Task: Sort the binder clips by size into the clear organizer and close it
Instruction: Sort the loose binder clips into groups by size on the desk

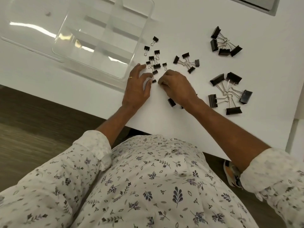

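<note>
- Tabletop [181, 22]: white, carrying everything. Its near edge is running right under both wrists, so any clip swept back is prob. dropping to the floor [41, 112].
- Organizer [98, 51]: clear, sitting toward the far-left corner w/ lid [32, 28] lying open beside it; no clips showing inside yet. One corner is sitting close to the near edge, so a forearm nudge could be tipping it off. The see-through dividers are hard to read, so a clip may be landing in the wrong compartment.
- Left hand [136, 91]: open, fingers spread, tips touching the small clips just beside the organizer's wall. A sideways drag is risking scattering them.
- Right hand [176, 86]: fingers curling down onto the tabletop; can't tell if it's holding anything. The wrist is lying over a clip [171, 102] near the near edge and could be knocking it off.
- Biggest clips [228, 94]: lying toward the right edge, handles interlocking, so lifting one may be dragging others along.
- Next-size clips [223, 44]: toward the far-right corner, handles tangling too; size is close to the biggest, so a mix-up is likely.
- Mid clips [186, 62]: mid-tabletop, handles crossing.
- Small clips [154, 60]: loosely bunched between organizer and mid clips; tiny, so slipping from a pinch is the main risk.
</note>
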Demonstrator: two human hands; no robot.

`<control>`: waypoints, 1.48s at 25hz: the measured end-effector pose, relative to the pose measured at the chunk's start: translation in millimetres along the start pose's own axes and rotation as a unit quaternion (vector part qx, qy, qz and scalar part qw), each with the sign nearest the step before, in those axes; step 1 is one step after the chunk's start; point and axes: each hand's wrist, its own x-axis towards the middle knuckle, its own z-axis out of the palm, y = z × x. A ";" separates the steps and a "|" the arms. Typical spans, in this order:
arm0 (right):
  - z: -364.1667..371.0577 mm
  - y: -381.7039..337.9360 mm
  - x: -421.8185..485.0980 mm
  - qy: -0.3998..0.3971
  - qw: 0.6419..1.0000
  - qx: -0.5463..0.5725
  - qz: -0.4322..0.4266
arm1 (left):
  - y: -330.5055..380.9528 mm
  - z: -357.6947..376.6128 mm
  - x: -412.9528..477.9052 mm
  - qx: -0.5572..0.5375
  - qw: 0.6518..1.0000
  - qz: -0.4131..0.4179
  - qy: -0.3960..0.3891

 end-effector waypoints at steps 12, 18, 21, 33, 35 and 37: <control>16.1 -5.3 -13.4 0.027 0.998 -0.038 0.035 | 3.4 2.9 -3.5 0.018 1.000 0.005 0.006; 21.5 -18.5 -14.5 0.031 0.998 -0.001 0.050 | 3.2 0.7 4.9 0.022 1.000 0.013 -0.013; 20.0 -16.1 -4.1 0.041 0.998 -0.027 0.049 | 4.1 -4.0 2.0 0.013 1.000 -0.002 -0.005; 5.2 7.5 -1.0 0.031 0.995 -0.011 0.092 | 5.5 0.6 2.0 0.052 0.999 -0.008 -0.001; 4.5 9.8 1.2 0.037 0.994 0.006 0.098 | 4.2 0.0 -1.5 0.027 1.000 -0.002 0.005; 4.1 10.7 3.8 0.048 0.993 0.025 0.104 | 1.7 -1.7 -3.5 0.014 1.000 0.006 0.003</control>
